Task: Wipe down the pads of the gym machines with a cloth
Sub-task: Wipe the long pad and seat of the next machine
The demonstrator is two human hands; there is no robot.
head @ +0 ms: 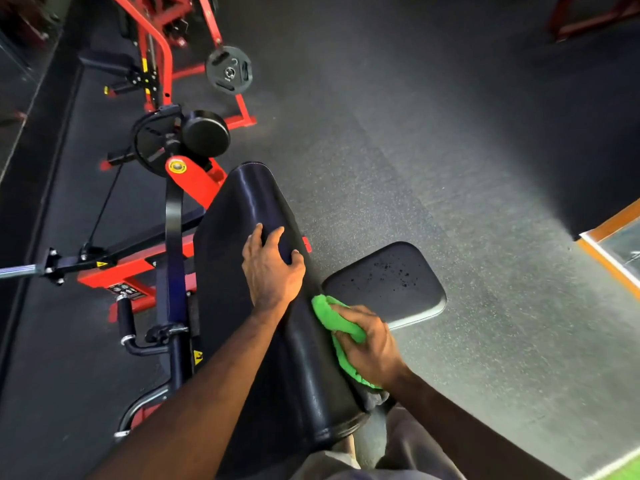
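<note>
A long black arm pad [242, 216] of a red and black curl machine slopes away from me in the middle of the view. My left hand [272, 268] rests on its top ridge, fingers curled over the edge. My right hand [369, 344] grips a bunched green cloth [337, 317] and presses it against the pad's right side. Just right of the cloth sits the machine's black seat pad [388, 282], which carries dark specks on its surface.
The machine's red frame [197, 181], a loaded weight plate [152, 143] and handles [126, 320] stand to the left. Another red rack with a plate [228, 69] is farther back. Grey speckled rubber floor [450, 150] spreads to the right. A mirror edge [613, 251] shows at far right.
</note>
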